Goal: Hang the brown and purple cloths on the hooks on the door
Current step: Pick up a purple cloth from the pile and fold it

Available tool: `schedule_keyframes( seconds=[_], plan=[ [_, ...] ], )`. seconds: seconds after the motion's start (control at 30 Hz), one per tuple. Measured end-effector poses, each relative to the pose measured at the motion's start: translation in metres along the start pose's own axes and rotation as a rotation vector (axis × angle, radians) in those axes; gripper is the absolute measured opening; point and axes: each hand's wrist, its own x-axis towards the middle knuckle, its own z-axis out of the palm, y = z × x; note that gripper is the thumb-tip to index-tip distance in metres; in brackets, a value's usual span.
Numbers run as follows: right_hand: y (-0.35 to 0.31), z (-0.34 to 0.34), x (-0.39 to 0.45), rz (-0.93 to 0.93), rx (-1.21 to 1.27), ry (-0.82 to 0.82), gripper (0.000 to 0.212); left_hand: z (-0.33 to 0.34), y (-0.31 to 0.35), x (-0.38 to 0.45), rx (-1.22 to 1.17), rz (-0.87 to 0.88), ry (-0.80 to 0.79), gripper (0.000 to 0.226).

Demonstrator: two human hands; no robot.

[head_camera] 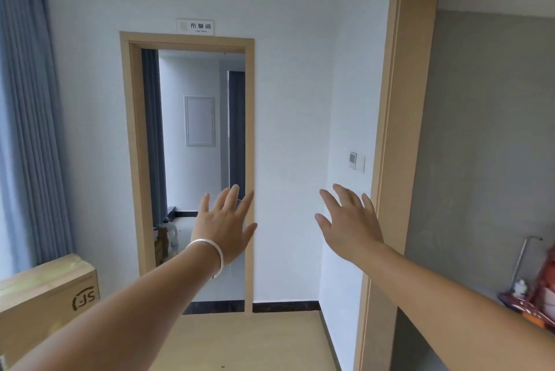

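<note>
My left hand point(223, 228) is raised in front of me, back toward the camera, fingers straight and spread, holding nothing. A silver bangle point(210, 253) sits on its wrist. My right hand point(350, 225) is up at about the same height, well apart from the left, its fingers also splayed and empty. Both forearms reach in from the bottom corners.

Behind the left hand I see an open doorway point(192, 43) with a tan wooden frame and a small sign point(195, 26) above it. Through it I see a further room with a white wall panel point(199, 121) and dark grey curtains. The right hand sits just beside a second tan door frame point(399, 130), nearer to me, with a wall switch point(356, 161) on the white wall next to it. Past that frame there is a grey wall and, low at the right edge, some reddish items on a shelf that I cannot identify.

At the far left hangs a grey curtain point(27, 115), with a cardboard box point(45, 301) below it. I cannot see the brown and purple cloths or the hooks anywhere in this view.
</note>
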Motion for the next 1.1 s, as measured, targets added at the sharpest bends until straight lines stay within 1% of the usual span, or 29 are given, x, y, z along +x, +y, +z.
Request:
schedule_keyframes(
  seconds=[0.27,0.53,0.6,0.73,0.9,1.1],
  plan=[
    [0.031,0.070,0.094,-0.010,0.029,0.037,0.054,0.058,0.011,0.093,0.027,0.008,0.009,0.069],
    [0.097,0.137,0.200,0.003,0.027,0.057,0.054,0.114,0.040,0.213,0.029,-0.014,0.025,0.068],
    [0.112,0.159,0.221,0.003,0.017,0.051,0.054,0.139,0.053,0.234,0.020,-0.021,0.010,0.069],
    [0.128,0.195,0.248,0.002,0.034,0.017,0.055,0.180,0.068,0.267,0.034,0.021,-0.023,0.069],
    [0.149,0.242,0.295,0.002,0.032,0.004,0.055,0.233,0.072,0.327,0.020,0.005,-0.019,0.069],
    [0.166,0.312,0.368,0.015,-0.009,-0.014,0.056,0.320,0.072,0.405,0.013,0.023,-0.019,0.069]
  ],
)
